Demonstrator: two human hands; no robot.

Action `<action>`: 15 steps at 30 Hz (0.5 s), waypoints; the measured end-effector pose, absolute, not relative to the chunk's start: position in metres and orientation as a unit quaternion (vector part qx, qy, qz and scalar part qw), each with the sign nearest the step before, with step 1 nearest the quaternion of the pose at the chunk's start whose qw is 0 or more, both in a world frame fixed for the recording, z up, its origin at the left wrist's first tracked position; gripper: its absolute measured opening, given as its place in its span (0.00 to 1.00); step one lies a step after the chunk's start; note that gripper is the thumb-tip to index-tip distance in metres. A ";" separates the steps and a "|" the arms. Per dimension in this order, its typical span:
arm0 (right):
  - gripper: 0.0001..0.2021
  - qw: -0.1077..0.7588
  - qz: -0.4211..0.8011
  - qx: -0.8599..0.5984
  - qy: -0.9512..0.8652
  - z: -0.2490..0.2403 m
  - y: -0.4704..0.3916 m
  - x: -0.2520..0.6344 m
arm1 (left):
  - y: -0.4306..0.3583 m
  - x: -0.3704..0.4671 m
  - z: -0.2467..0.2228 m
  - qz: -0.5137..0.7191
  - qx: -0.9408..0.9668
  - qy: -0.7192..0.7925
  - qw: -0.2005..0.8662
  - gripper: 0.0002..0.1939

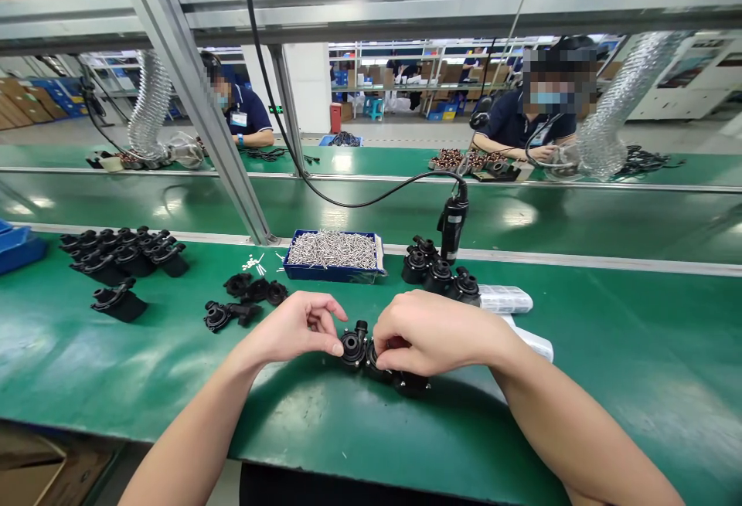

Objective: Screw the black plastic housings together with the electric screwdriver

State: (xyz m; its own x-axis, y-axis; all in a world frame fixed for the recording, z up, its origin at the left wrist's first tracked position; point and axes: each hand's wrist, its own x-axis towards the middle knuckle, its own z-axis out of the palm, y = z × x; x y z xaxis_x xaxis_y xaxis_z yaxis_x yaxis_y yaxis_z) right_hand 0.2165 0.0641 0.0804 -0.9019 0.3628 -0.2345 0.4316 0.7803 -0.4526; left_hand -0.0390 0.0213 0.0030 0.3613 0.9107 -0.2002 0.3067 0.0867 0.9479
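Note:
A row of black pump housings with small silver screws stands on the green bench in front of me. My left hand (310,324) is at the leftmost housing (352,347), its thumb at the rim and its fingers apart, holding nothing I can see. Over the middle housing (376,357) my right hand (406,332) is bent down with thumb and fingertips pinched together; what they hold is hidden. The rightmost housing (411,384) lies partly under that hand. Behind them sits a blue box (330,273) full of silver screws (333,248).
A black electric screwdriver (453,226) hangs by its cable above more housings (439,276). Black covers (255,288) and a group of housings (121,253) stand left. Clear plastic packs (507,299) lie right. A metal post (197,96) rises behind; two people work across the bench.

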 end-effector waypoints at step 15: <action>0.09 0.153 -0.214 0.240 0.935 0.074 0.061 0.213 | 0.019 -0.035 -0.001 0.246 0.679 0.475 0.503 0.27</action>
